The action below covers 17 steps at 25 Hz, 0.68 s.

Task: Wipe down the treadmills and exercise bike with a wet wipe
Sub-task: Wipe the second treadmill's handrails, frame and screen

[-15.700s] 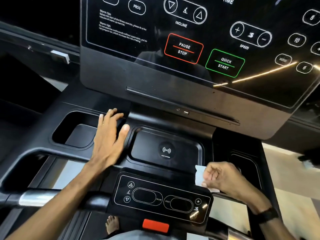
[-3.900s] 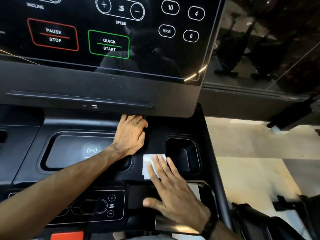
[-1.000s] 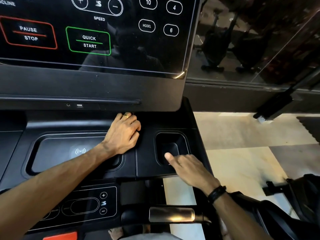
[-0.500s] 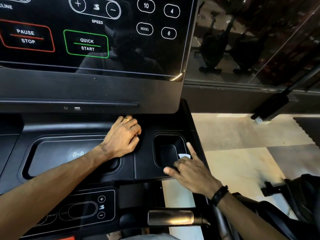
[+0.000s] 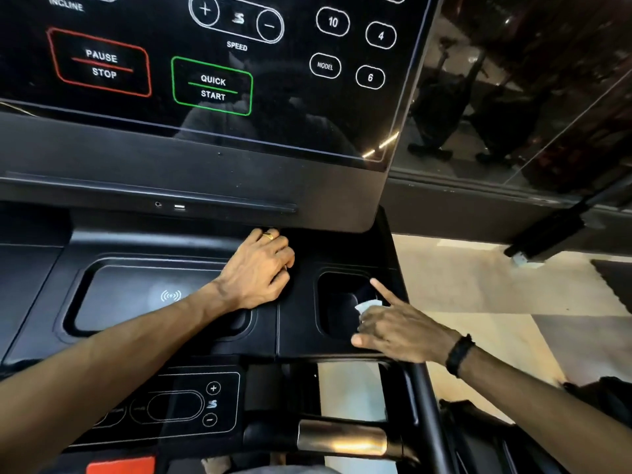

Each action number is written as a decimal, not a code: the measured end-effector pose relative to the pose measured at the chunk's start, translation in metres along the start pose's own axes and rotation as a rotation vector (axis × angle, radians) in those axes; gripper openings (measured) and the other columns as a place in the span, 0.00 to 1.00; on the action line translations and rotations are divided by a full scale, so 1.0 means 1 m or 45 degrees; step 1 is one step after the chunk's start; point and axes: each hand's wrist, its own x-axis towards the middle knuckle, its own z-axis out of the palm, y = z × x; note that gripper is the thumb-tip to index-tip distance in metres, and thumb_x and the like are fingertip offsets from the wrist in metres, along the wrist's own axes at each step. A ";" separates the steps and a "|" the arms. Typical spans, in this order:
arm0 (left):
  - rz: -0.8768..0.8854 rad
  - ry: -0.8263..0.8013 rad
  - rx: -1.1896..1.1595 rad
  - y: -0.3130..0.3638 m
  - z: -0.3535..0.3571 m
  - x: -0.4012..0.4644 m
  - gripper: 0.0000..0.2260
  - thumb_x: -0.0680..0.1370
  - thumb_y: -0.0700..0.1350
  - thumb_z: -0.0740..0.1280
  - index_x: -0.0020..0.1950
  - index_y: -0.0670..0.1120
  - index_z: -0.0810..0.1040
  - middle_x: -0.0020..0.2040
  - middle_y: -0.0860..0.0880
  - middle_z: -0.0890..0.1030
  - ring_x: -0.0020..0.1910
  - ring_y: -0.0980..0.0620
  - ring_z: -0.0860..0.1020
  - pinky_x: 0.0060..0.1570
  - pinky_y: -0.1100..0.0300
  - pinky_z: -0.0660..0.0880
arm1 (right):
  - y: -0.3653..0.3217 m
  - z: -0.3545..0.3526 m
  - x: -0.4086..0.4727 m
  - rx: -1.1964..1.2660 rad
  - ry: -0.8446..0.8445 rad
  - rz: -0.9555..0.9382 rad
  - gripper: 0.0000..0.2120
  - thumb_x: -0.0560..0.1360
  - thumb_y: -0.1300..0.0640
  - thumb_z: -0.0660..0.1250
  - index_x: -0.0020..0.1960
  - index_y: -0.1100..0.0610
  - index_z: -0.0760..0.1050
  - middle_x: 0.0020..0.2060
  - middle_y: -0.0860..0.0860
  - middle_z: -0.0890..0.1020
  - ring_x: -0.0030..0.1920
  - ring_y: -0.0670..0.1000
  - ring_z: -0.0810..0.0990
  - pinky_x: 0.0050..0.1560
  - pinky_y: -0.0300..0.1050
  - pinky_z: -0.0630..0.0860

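I stand at a black treadmill console (image 5: pixel 301 323) with a glossy touch panel (image 5: pixel 212 73) above. My right hand (image 5: pixel 400 328) presses a white wet wipe (image 5: pixel 367 305) against the right wall of the cup holder (image 5: pixel 337 304); its index finger points up along the rim, and most of the wipe is hidden under the fingers. My left hand (image 5: pixel 260 273), wearing a ring, rests with curled fingers on the console between the charging tray (image 5: pixel 136 299) and the cup holder, holding nothing.
A lower control pad (image 5: pixel 178 405) and a metal handlebar grip (image 5: pixel 342 437) sit near me, with a red safety tab (image 5: pixel 119 465) at the bottom edge. Tiled floor (image 5: pixel 478 302) lies to the right, below a glass wall reflecting exercise bikes (image 5: pixel 441 107).
My right hand has slid with the wipe from the front of the cup holder up to its right wall. My left hand has stayed put.
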 end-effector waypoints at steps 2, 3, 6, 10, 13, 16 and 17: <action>0.007 -0.001 -0.006 0.000 0.000 0.001 0.08 0.71 0.47 0.58 0.40 0.46 0.76 0.40 0.48 0.76 0.44 0.46 0.73 0.48 0.52 0.63 | 0.005 -0.014 0.009 -0.034 0.004 0.006 0.41 0.81 0.31 0.37 0.49 0.52 0.84 0.50 0.44 0.84 0.67 0.35 0.68 0.73 0.48 0.22; 0.010 0.002 -0.009 0.000 0.000 0.001 0.08 0.71 0.47 0.59 0.40 0.47 0.76 0.40 0.48 0.76 0.44 0.46 0.73 0.48 0.52 0.63 | 0.007 -0.020 0.015 -0.030 -0.011 0.037 0.40 0.82 0.32 0.38 0.52 0.52 0.85 0.55 0.44 0.84 0.71 0.35 0.66 0.72 0.47 0.21; -0.003 -0.008 -0.011 -0.002 0.000 0.001 0.08 0.71 0.48 0.58 0.40 0.47 0.76 0.39 0.49 0.76 0.44 0.46 0.73 0.48 0.53 0.63 | 0.002 -0.018 0.014 -0.086 0.036 0.056 0.38 0.83 0.34 0.40 0.52 0.52 0.85 0.60 0.44 0.82 0.73 0.39 0.65 0.75 0.50 0.24; -0.011 -0.004 -0.022 -0.002 0.000 0.003 0.09 0.71 0.48 0.58 0.39 0.47 0.76 0.38 0.49 0.76 0.44 0.46 0.73 0.48 0.53 0.63 | -0.012 0.008 -0.022 -0.149 0.146 0.096 0.33 0.85 0.37 0.39 0.62 0.50 0.80 0.60 0.41 0.80 0.71 0.40 0.68 0.79 0.55 0.33; -0.014 0.007 -0.034 -0.003 0.001 0.004 0.09 0.72 0.48 0.57 0.39 0.47 0.76 0.38 0.49 0.76 0.43 0.47 0.73 0.48 0.53 0.62 | -0.014 0.011 -0.029 -0.030 0.172 0.096 0.27 0.85 0.40 0.46 0.72 0.51 0.74 0.68 0.43 0.77 0.74 0.40 0.66 0.79 0.53 0.36; 0.000 0.030 -0.048 -0.002 0.002 0.004 0.10 0.72 0.47 0.57 0.39 0.46 0.76 0.39 0.49 0.75 0.43 0.46 0.73 0.47 0.52 0.63 | -0.009 0.008 -0.036 0.105 0.036 0.021 0.24 0.80 0.53 0.56 0.75 0.51 0.69 0.68 0.41 0.76 0.73 0.37 0.64 0.79 0.49 0.34; -0.002 0.034 -0.052 -0.002 0.002 0.004 0.10 0.72 0.47 0.57 0.39 0.46 0.76 0.39 0.49 0.75 0.42 0.46 0.73 0.47 0.52 0.63 | -0.007 0.006 -0.037 0.126 0.041 -0.013 0.26 0.76 0.59 0.58 0.74 0.51 0.70 0.65 0.41 0.77 0.71 0.37 0.67 0.79 0.49 0.35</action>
